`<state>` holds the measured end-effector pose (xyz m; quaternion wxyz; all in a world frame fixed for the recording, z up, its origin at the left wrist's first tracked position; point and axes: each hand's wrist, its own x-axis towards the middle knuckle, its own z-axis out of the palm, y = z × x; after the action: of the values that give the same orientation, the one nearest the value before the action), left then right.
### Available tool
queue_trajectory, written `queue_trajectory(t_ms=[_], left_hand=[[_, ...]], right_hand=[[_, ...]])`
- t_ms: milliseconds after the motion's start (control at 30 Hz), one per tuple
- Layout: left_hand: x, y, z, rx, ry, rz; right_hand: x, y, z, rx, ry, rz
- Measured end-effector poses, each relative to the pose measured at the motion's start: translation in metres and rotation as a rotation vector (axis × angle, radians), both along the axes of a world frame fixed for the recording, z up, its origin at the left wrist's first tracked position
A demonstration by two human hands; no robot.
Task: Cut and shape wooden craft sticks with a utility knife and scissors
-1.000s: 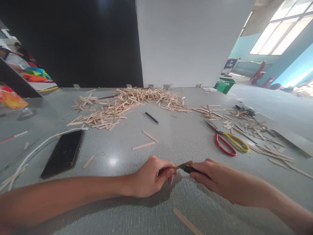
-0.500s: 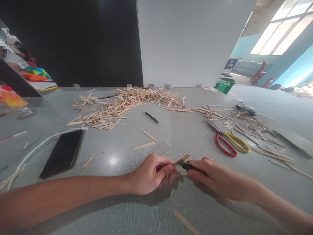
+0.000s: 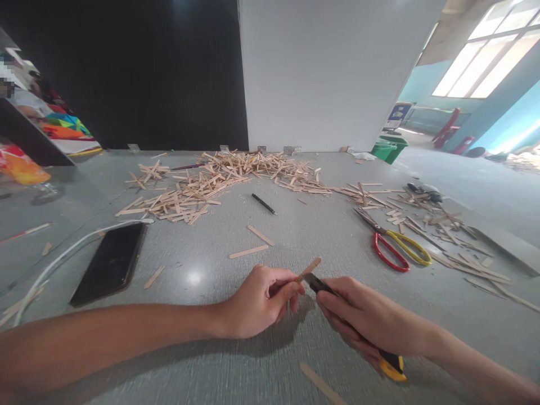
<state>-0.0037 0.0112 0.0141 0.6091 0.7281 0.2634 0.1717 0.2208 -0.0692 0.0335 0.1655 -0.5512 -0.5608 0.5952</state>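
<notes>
Pinched between the thumb and fingers of my left hand (image 3: 265, 301) is a wooden craft stick (image 3: 311, 268), its rounded free end pointing up and to the right. My right hand (image 3: 367, 315) is wrapped round a black and yellow utility knife (image 3: 392, 364). The knife's front end lies close beside the stick; whether the blade touches the wood I cannot tell. Below the hands, another craft stick (image 3: 323, 383) lies on the grey table. Two more sticks (image 3: 248, 251) rest just beyond my left hand.
A long pile of craft sticks (image 3: 248, 166) runs along the back by the upright panels. Scissors (image 3: 394, 244) with red and yellow handles lie at right, near scattered sticks. A black pen (image 3: 264, 203) lies mid-table. At left are a phone (image 3: 109, 261), white cable (image 3: 46, 267) and orange-labelled bottle (image 3: 23, 166).
The stick has tilted further upward in my left hand. My right hand has turned, so the yellow rear of the knife now shows below it.
</notes>
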Motion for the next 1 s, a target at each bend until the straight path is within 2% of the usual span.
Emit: queue_trajectory(t_ms=[67, 200, 333, 433, 533, 600, 800, 1000], left_hand=[[0.000, -0.001, 0.001, 0.082, 0.018, 0.017], [0.000, -0.004, 0.003, 0.334, 0.031, 0.033], [-0.001, -0.006, 0.001, 0.434, -0.022, 0.033], [-0.002, -0.007, 0.001, 0.398, -0.008, 0.033], [-0.003, -0.006, 0.003, 0.298, 0.020, 0.027], [-0.002, -0.005, 0.003, 0.212, 0.022, 0.033], [0.000, -0.002, 0.001, -0.018, -0.069, 0.047], [0.000, -0.002, 0.000, -0.019, -0.079, 0.055]], right_hand=[[-0.001, -0.001, 0.004, 0.079, -0.092, -0.003], [0.000, -0.007, 0.011, 0.422, -0.422, -0.001], [0.003, -0.013, 0.013, 0.445, -0.498, 0.021], [0.002, -0.010, 0.015, 0.336, -0.401, 0.005], [0.000, -0.004, 0.012, 0.109, -0.161, -0.006], [-0.002, -0.002, 0.008, 0.038, -0.032, -0.016], [-0.013, -0.001, 0.000, 0.067, 0.069, -0.078], [-0.023, -0.007, 0.002, 0.158, -0.005, -0.127]])
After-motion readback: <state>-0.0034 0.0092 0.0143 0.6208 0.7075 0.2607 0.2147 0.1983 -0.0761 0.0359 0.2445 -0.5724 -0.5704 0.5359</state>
